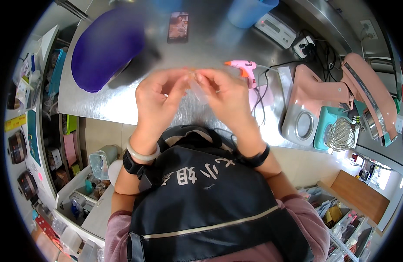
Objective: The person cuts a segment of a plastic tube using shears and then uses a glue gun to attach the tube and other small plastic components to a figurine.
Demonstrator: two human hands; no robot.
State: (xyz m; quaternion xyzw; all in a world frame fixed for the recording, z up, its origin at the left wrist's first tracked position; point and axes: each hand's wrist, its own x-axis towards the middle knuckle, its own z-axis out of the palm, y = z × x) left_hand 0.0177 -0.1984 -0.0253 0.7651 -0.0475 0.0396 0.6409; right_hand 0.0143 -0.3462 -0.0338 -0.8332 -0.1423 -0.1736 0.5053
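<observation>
Both hands meet in front of me over the metal table, with the fingertips almost touching. Between them is a small translucent piece that looks like a thin plastic bag (199,92), its lower end hanging down. My left hand (158,94) pinches its upper end between thumb and forefinger. From the other side my right hand (227,94) grips the same end in a pinch. A tiny orange-yellow bit shows at the fingertips, too small to make out. To the right of my right hand lies a pink glue gun (245,70) with an orange tip.
A large purple rounded thing (105,50) stands at left on the metal table (96,102). Farther back are a phone (178,27), a blue container (249,12) and a white scale (275,29). A pink stand mixer (317,87) and a wire whisk (341,133) are at right.
</observation>
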